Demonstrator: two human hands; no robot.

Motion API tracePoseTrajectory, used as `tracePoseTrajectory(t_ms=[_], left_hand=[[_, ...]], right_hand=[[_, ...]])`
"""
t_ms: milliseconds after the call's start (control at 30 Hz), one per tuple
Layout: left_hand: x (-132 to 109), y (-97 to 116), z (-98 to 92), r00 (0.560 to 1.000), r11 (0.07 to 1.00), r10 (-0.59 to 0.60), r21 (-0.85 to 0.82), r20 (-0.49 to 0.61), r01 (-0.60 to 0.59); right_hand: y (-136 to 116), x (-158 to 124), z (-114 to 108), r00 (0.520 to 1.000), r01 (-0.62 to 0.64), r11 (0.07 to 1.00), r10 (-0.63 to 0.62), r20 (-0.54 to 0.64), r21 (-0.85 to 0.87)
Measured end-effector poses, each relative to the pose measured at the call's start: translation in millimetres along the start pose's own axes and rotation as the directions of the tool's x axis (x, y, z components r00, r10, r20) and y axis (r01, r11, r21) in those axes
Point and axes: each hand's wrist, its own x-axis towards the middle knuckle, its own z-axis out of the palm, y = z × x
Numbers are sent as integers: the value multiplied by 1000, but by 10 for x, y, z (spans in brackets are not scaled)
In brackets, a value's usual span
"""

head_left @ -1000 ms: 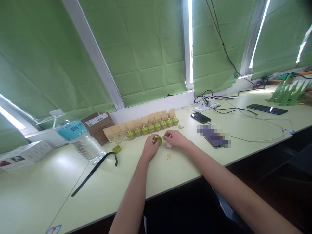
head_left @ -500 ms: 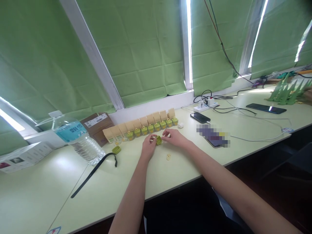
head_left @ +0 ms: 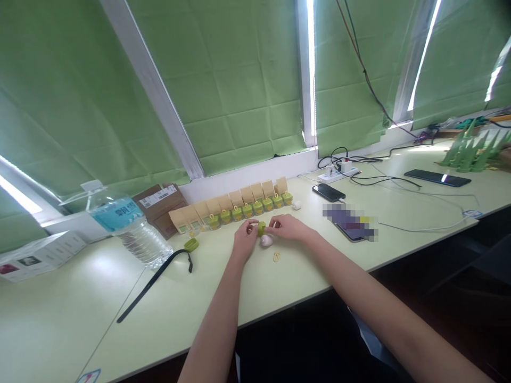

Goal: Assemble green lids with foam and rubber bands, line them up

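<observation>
My left hand [head_left: 244, 240] and my right hand [head_left: 289, 228] meet above the table, fingers pinched from either side around a small green plastic piece [head_left: 262, 229]. Just below it, near my fingertips, is a small pale pinkish-white rounded object [head_left: 266, 241]; whether it lies on the table or touches the green piece I cannot tell. A small yellow loop [head_left: 276, 257] lies closer to me. To the left rests a loose green lid-like piece [head_left: 191, 244]. Behind my hands stands a row of small green-topped containers [head_left: 237, 213] with tan cards at their backs.
A water bottle [head_left: 123, 226] leans beside a brown cardboard box [head_left: 162, 207]. A black strap [head_left: 154, 284] lies at left. At right are a phone [head_left: 328, 192], a power strip [head_left: 337, 174], cables, another phone [head_left: 437, 178] and green spiky pieces [head_left: 467, 151]. A small white object [head_left: 296, 205] sits by the row's end.
The pale rounded object now shows below the green piece, where bare table was before. The green piece has turned slightly, and my right hand has shifted a little to the right.
</observation>
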Motion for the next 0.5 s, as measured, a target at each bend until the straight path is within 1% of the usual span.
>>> tracePoseTrajectory(t_ms=[100,200,300,367,500], left_hand=[[-2,6,-3,1000,999,19,31,-7,-19],[6,-9,4,998,995,53,81,-16,-52],[13,-23,13,998,993,65,100,-23,-63],[13,-28,17,997,993,67,103,-29,-64],[11,-32,18,996,991,73,113,-45,-67]], right_hand=[[-15,-29,-18,996,23,999,-26,89,30],[-34,-48,-12,982,90,984,-114,154,150],[-57,-66,10,954,143,958,-200,222,248],[-73,-81,27,943,161,950,-228,242,268],[-90,-95,36,946,172,951,-232,225,255]])
